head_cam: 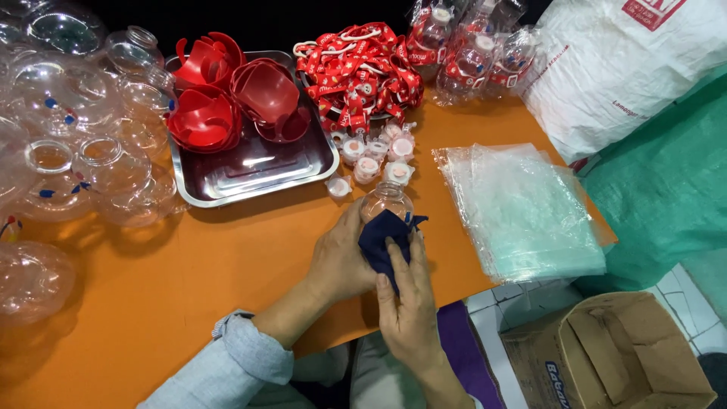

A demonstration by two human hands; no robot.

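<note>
My left hand (341, 257) grips a clear plastic bottle (386, 201) from the side, its open neck pointing away from me over the orange table (189, 265). A dark blue cloth (382, 238) covers the bottle's near side. My right hand (409, 303) presses that cloth against the bottle with its fingers flat. Just beyond the bottle lie several small white caps (375, 151) with pink centres.
A metal tray (257, 170) holds stacked red plastic pieces (219, 95). Clear round bottles (68, 144) crowd the left side. Red printed straps (360, 68) and bagged bottles (469, 53) lie at the back, clear plastic bags (522, 208) at right, a cardboard box (606, 352) on the floor.
</note>
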